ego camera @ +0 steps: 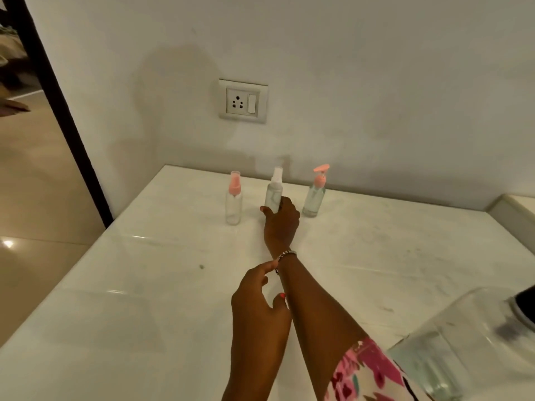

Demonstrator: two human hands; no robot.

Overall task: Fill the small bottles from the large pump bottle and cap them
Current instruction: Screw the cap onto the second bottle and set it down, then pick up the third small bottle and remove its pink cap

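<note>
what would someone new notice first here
First the right hand gripping the white-capped bottle, the middle of three small bottles in a row at the far side of the white table, with a pink-capped spray bottle to its left and a pink pump bottle to its right. Then the left hand, empty, beside the right forearm, and a large clear bottle, blurred, at the near right edge of the view.

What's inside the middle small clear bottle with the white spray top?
The small clear bottle with the white spray top looks pale and cloudy above, no liquid line showing. The right hand grips its lower part and hides it, so its fill cannot be told.
</note>
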